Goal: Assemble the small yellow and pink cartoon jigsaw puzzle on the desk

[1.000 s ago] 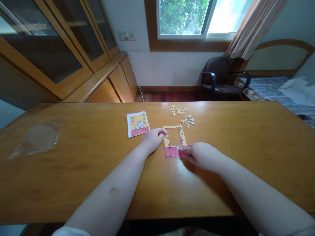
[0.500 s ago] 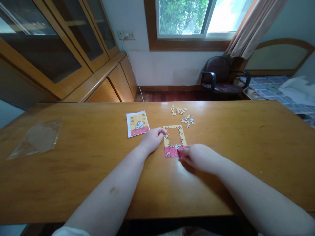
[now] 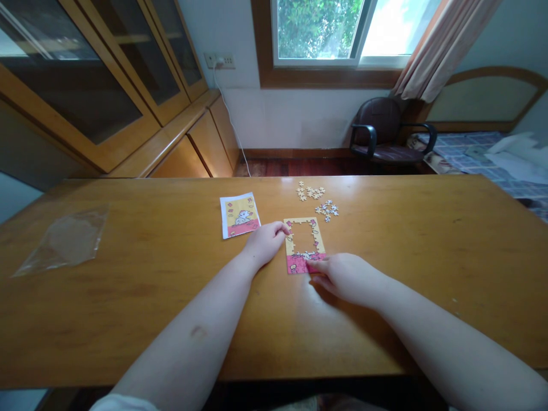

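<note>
A partly assembled jigsaw puzzle (image 3: 320, 232) lies flat on the table, yellow above and pink below, with an opening in its middle that shows bare wood. My left hand (image 3: 266, 242) rests at the puzzle's left edge, fingertips touching it, fingers loosely bent and not wrapped round anything. From the lower right, my right hand (image 3: 347, 278) reaches over the pink part with its index finger stretched out and pressing there; the thumb sits lower, apart from it. Loose puzzle pieces (image 3: 327, 210) lie beyond the puzzle, and a second group of plain-backed pieces (image 3: 309, 193) farther back.
A reference picture (image 3: 240, 215) of the same design lies left of the puzzle. On the table's left side is a clear plastic bag (image 3: 64, 240). Beyond the wooden table (image 3: 406, 257) stand a dark armchair (image 3: 383, 131) and, at left, a glass-door cabinet (image 3: 89, 114).
My right hand has shifted very slightly left and down, its index fingertip moving a little across the pink part. My left hand and the loose pieces look unchanged.
</note>
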A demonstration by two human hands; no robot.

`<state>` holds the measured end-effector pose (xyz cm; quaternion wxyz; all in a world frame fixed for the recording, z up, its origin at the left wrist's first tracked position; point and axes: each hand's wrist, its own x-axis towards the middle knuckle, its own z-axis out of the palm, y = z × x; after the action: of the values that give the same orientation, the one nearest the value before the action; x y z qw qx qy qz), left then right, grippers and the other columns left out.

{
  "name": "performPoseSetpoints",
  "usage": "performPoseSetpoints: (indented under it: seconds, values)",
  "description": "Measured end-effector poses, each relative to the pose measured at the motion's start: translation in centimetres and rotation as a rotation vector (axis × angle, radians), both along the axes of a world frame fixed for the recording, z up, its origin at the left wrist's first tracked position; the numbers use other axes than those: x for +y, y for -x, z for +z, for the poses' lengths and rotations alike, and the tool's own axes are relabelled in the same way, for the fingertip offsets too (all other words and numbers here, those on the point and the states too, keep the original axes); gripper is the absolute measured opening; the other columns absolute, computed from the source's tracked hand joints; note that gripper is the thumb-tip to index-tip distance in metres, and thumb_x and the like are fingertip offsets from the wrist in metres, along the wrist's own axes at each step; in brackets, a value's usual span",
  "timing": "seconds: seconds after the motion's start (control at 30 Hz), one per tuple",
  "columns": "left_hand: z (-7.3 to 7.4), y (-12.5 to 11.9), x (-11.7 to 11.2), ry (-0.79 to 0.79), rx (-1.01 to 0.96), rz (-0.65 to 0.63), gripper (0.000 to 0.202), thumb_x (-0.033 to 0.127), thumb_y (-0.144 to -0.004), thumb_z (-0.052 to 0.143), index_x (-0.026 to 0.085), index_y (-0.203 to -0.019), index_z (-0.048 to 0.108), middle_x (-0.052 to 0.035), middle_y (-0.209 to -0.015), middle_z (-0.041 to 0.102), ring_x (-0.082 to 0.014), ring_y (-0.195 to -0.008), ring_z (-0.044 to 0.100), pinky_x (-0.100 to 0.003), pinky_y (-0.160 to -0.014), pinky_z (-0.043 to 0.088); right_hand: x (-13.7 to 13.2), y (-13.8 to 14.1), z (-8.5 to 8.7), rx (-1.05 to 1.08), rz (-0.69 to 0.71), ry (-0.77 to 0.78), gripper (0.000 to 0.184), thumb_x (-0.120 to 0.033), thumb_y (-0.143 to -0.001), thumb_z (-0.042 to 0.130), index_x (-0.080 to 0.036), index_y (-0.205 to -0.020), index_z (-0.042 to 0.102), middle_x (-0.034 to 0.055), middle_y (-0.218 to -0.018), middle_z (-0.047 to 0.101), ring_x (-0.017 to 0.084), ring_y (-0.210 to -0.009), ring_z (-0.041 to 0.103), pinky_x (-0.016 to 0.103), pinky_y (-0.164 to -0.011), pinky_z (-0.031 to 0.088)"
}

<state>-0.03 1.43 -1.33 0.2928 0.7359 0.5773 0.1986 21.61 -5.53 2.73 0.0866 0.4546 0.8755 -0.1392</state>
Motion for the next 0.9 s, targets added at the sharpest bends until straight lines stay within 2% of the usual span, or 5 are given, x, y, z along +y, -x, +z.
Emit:
performPoseSetpoints:
  seconds: [0.23, 0.53, 0.9]
  values:
    - [-0.01, 0.02, 0.02, 0.001, 0.001, -0.002, 0.026, 0.025, -0.080, 0.042, 0.025, -0.087, 0.067, 0.0010, -0.093, 0.071, -0.0200, -0.088, 0.062, -0.031, -0.079, 0.046, 0.00, 0.02, -0.31, -0.004, 0.010, -0.005, 0.043, -0.045, -0.090, 0.041, -0.028, -0.127, 0.055, 0.0082, -0.090, 0.072, 0.024, -0.074, 0.067, 0.029, -0.059, 0.042]
    - [-0.04, -0.05, 0.04, 0.001, 0.003, -0.006, 0.024, 0.025, -0.081, 0.042, 0.025, -0.087, 0.066, 0.0012, -0.094, 0.071, -0.0200, -0.089, 0.062, -0.031, -0.077, 0.045, 0.17, 0.14, 0.11, -0.024, 0.009, -0.004, 0.041, -0.046, -0.092, 0.038, -0.026, -0.122, 0.058, 0.0080, -0.093, 0.072, 0.023, -0.077, 0.067, 0.029, -0.063, 0.043]
    - [-0.13, -0.03, 0.06, 0.003, 0.003, -0.003, 0.024, 0.025, -0.081, 0.043, 0.025, -0.088, 0.066, 0.0017, -0.095, 0.071, -0.0198, -0.089, 0.062, -0.030, -0.077, 0.045, 0.58, 0.03, -0.42, -0.002, -0.016, -0.004, 0.041, -0.046, -0.092, 0.038, -0.026, -0.121, 0.057, 0.0082, -0.092, 0.071, 0.022, -0.079, 0.066, 0.027, -0.064, 0.042]
